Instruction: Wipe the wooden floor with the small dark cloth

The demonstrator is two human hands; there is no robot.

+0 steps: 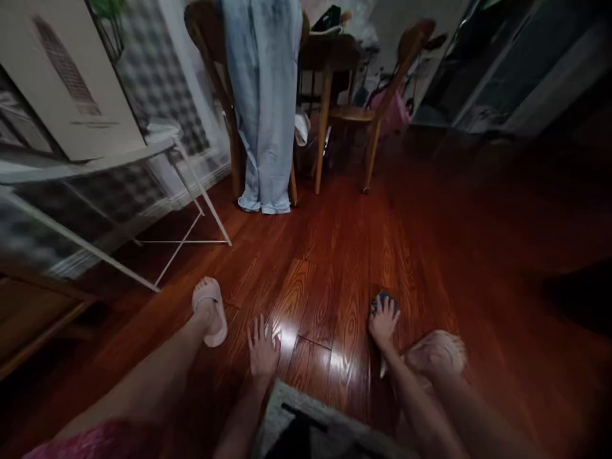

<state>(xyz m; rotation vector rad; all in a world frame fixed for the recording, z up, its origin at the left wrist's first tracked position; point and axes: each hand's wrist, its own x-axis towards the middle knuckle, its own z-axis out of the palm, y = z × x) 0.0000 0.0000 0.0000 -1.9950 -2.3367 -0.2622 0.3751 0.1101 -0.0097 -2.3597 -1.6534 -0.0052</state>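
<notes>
My left hand [264, 352] is open, its fingers spread low over the glossy red-brown wooden floor [335, 280]. A bright reflection and a small pale-pink patch lie beside its thumb; I cannot make out whether that patch is an object. Farther right, my right hand [384, 325] presses down on a dark, rounded cloth [385, 297] on the floor, fingers spread over it and hiding much of it. Between my arms, a pale patterned fabric with black markings [325, 421] fills the bottom of the view.
My slippered feet flank the hands: a pink slipper [220, 325] left, a pale one [449, 347] right. A white folding table [162, 143] bears a large printed board [81, 83]. Jeans [268, 108] hang over a wooden chair [234, 146]; another chair [375, 118] stands by a table.
</notes>
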